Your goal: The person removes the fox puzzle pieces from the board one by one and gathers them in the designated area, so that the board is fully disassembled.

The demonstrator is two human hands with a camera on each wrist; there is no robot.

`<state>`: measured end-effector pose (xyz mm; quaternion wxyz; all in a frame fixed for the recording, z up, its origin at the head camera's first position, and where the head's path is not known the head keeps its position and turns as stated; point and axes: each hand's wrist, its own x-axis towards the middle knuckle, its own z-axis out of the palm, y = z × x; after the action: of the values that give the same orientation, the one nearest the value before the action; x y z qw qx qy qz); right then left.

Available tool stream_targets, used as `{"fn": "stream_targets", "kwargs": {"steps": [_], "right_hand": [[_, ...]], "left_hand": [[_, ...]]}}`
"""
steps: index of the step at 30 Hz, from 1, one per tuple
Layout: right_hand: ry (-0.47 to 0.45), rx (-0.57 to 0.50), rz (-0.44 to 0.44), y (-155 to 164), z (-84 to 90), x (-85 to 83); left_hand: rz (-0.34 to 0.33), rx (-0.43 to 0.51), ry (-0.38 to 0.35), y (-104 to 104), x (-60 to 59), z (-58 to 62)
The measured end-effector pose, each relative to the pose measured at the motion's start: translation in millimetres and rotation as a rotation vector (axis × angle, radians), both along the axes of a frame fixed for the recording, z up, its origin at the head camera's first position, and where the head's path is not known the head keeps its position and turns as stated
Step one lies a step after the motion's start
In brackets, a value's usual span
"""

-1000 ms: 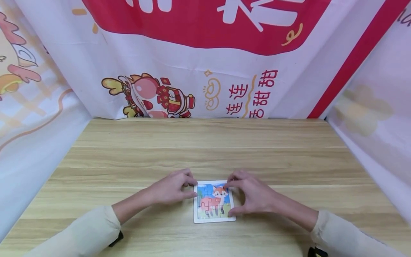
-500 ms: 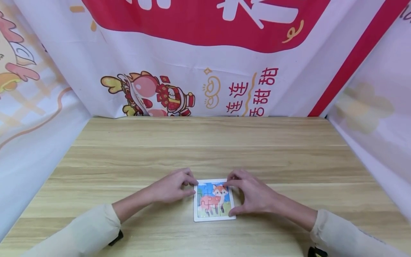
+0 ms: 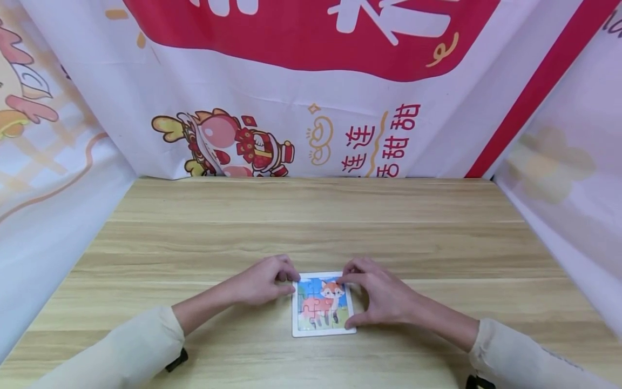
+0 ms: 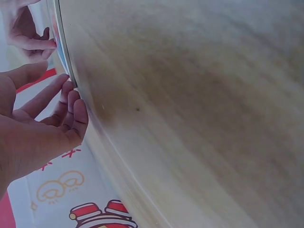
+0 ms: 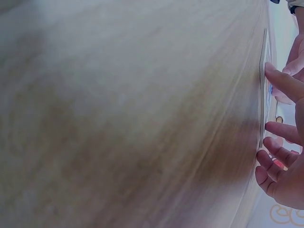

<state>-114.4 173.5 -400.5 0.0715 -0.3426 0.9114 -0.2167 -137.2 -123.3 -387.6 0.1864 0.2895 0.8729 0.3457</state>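
A square jigsaw puzzle point(image 3: 323, 305) with a fox picture and a white frame lies flat on the table, its pieces fitted together. My left hand point(image 3: 266, 281) is at its left side, the index fingertip touching the upper left corner and the thumb by the left edge. In the left wrist view, the left hand's index finger point(image 4: 47, 95) reaches straight to the puzzle's edge. My right hand point(image 3: 386, 294) spans the right side, thumb on the lower right corner and index finger near the fox's head. The right wrist view shows the right thumb point(image 5: 285, 83) resting on the frame, other fingers beside it.
The wood-grain table point(image 3: 311, 221) extends around the puzzle on every side. A white and red printed curtain point(image 3: 272, 81) hangs at its far edge, with more printed cloth at left point(image 3: 53, 135) and right point(image 3: 568, 162).
Little differs. The left thumb has drawn back slightly from the puzzle's surface to its left edge; the right hand and the puzzle stay in place.
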Motion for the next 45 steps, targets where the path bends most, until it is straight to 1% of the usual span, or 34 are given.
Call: {"fn": "stream_targets", "kwargs": {"steps": [5, 13, 17, 24, 30, 35, 39, 45], "right_hand": [[0.001, -0.003, 0.001, -0.1, -0.2, 0.5], [0.006, -0.003, -0.001, 0.1, -1.1, 0.3], [0.000, -0.002, -0.004, 0.0, -0.7, 0.4], [-0.016, 0.002, -0.004, -0.7, -0.5, 0.6], [-0.002, 0.016, -0.007, -1.5, -0.2, 0.5], [0.002, 0.034, 0.002, -1.8, 2.6, -1.5], [-0.006, 0.045, 0.010, -2.3, 5.3, -3.0], [0.007, 0.049, 0.009, -2.6, 5.7, -2.7]], "left_hand": [[0.004, -0.001, -0.013, 1.7, -0.1, 0.5], [0.031, -0.035, 0.024, 6.0, 5.7, 3.7], [0.031, -0.052, 0.028, 6.8, 7.3, 5.3], [0.025, -0.071, 0.012, 7.5, 6.2, 6.9], [0.042, -0.068, -0.002, 8.4, 5.1, 7.1], [0.037, -0.062, -0.006, 7.7, 3.6, 6.8], [0.032, -0.065, -0.001, 7.1, 2.2, 6.1], [0.023, -0.062, 0.009, 6.9, 1.7, 5.8]]}}
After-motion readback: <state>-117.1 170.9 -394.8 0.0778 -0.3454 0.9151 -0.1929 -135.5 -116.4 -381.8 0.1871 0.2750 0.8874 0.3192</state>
